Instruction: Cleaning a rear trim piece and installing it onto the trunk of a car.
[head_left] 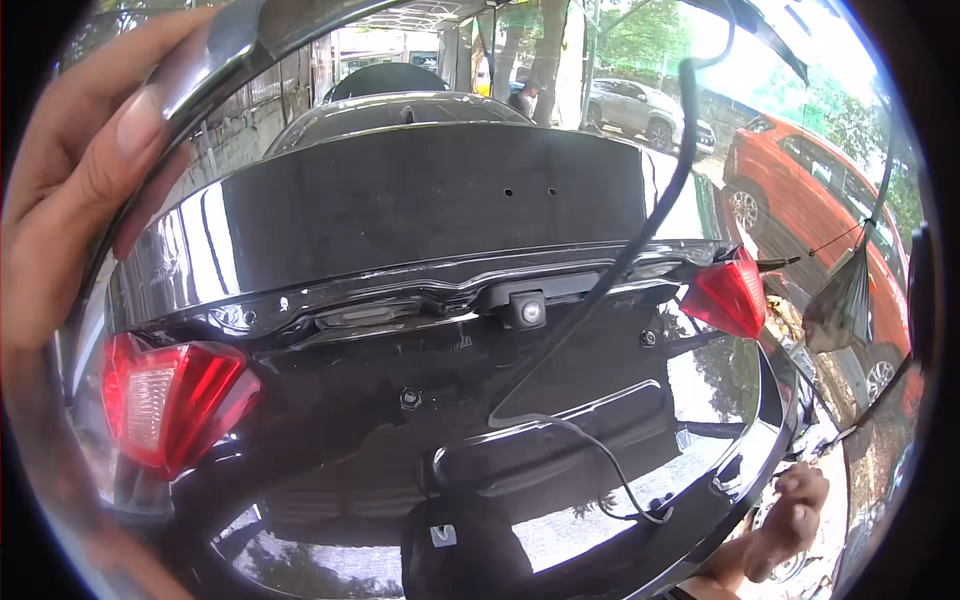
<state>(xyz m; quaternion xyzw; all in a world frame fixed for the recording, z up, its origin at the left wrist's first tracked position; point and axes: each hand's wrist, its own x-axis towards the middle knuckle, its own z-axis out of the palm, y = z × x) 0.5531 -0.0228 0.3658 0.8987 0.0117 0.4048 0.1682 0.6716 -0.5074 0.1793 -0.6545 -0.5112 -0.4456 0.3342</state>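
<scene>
At the left edge, my left hand (90, 190) is closed round a glossy black curved trim strip (215, 75), thumb on its near face. The strip arches up past the top edge. Low on the right, my right hand (790, 520) is curled into a loose fist beside the car's rear corner, with nothing visible in it. Before me is a black car's trunk lid (400, 210), with two small holes in it. A small camera (527, 311) sits under the lid's lower edge. A black cable (640, 240) hangs across the lid and bends over the bumper (330, 500).
Red tail lights flank the trunk, the left one (180, 400) and the right one (728, 295). An orange car (825, 190) and a silver car (650, 110) stand to the right. A dark bag (842, 300) hangs nearby. Another person (523, 97) is beyond the car.
</scene>
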